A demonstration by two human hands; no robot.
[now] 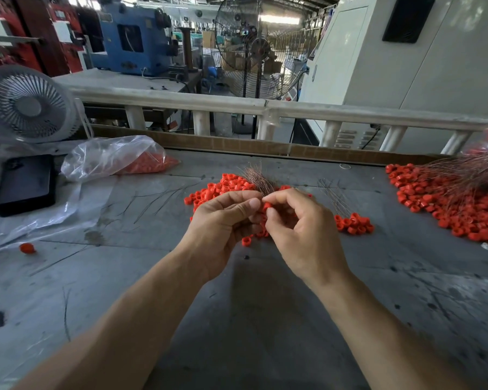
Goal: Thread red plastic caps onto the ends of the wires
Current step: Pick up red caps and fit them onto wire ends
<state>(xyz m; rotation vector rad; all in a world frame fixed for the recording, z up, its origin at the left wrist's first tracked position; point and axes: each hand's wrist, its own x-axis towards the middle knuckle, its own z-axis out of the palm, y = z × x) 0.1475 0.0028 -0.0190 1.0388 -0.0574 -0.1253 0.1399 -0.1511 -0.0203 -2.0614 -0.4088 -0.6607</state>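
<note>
We hold a bundle of thin wires (258, 178) upright in our left hand (223, 218), fingers curled round it so the loose ends fan above the fist and stay reachable. Our right hand (299, 220) pinches one red cap (266, 206) between thumb and forefinger, right against the bundle, likely lining it up with a wire end. Loose caps (223, 187) lie heaped on the worktop (237, 319) just beyond, close for quick picking; finished wires (462, 175) pile up at the right.
</note>
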